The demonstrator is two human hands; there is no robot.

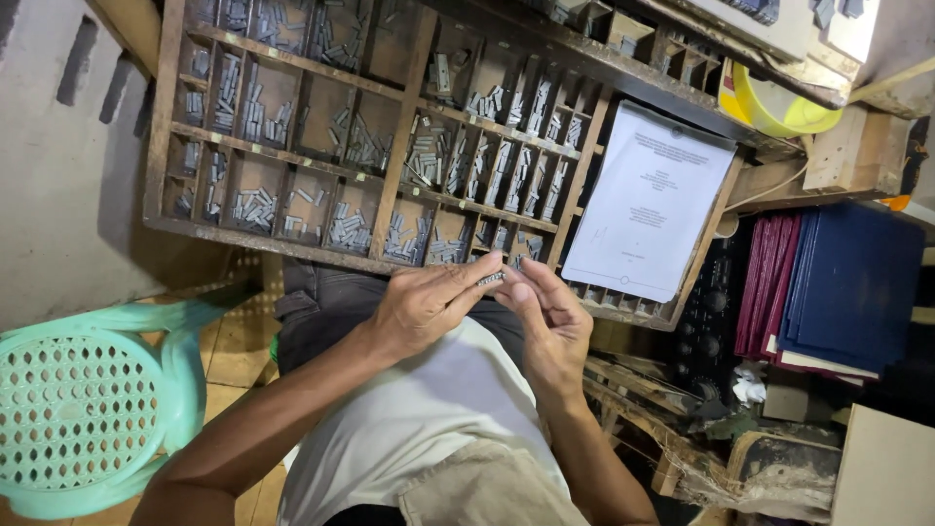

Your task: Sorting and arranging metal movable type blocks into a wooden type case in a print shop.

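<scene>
Between the two hands and the wooden type case (390, 185) there is only a narrow gap, just above the lap. The case's dividers make small compartments, most of them crowded with metal type (346, 232). A white printed sheet (651, 200) covers the compartments at the right. At the left, the green plastic stool (83, 409) stands close to the forearm; bare floor shows between them.

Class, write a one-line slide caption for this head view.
Both hands pinch small metal type pieces above a wooden compartment tray.
</scene>
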